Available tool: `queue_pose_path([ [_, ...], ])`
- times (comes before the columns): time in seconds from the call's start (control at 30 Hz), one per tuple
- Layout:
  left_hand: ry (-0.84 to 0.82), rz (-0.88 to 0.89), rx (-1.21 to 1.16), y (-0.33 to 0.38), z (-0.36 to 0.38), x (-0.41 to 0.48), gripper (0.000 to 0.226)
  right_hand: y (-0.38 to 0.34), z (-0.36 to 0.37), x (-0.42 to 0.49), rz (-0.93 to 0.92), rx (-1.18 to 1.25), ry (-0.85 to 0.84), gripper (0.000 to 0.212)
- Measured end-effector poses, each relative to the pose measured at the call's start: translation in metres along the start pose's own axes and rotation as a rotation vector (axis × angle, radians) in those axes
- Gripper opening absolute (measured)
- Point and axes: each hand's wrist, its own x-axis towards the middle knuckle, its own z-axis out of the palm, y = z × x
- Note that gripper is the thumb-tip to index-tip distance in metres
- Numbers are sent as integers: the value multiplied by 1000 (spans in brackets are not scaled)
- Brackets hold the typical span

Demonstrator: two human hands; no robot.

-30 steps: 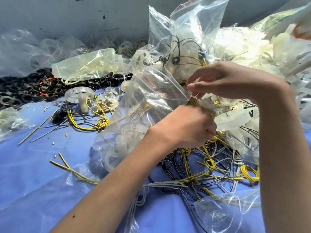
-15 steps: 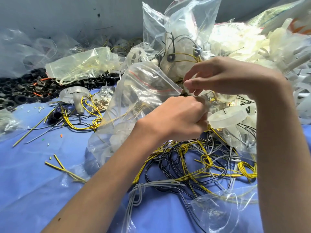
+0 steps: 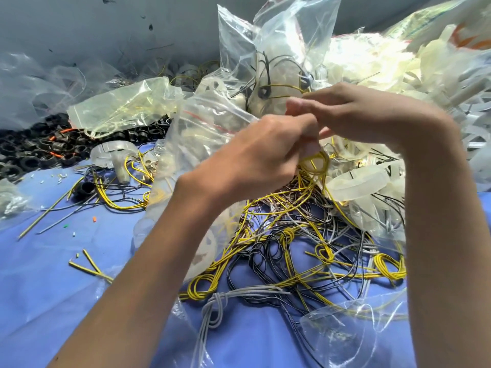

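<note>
Both my hands meet above a wire tangle on the smooth blue cloth [image 3: 53, 274].

Around them lie several crinkled clear plastic zip bags; one with a red seal stripe [image 3: 202, 120] stands just behind my left hand [image 3: 255, 160]. Below is one loose tangle of thin yellow, black and grey wires [image 3: 292, 251], and far left a heap of matte black plastic rings [image 3: 32, 150]. My left fist grips one small coil of glossy yellow wire [image 3: 317, 162], which hangs just under it. My right hand [image 3: 372, 115] touches the left's fingertips; blur hides whether it grips anything.
</note>
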Motion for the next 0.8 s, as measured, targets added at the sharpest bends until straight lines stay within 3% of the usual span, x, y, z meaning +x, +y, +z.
queue_pose_path([
  [0.2,328,-50,-270,7,-18,0,17,-6,-4,-6,-79,299,-79,63],
  [0.33,517,-94,-452,9,-23,3,16,-9,-5,-10,-139,302,-60,43],
  [0.5,576,-115,-702,17,-20,5,13,-16,-1,-10,-165,349,3,36],
  [0.63,637,-63,-872,19,-24,8,15,-19,-1,-10,-192,433,-39,34],
  [0.8,723,27,-999,24,-28,9,17,-26,6,-3,-221,555,-69,54],
])
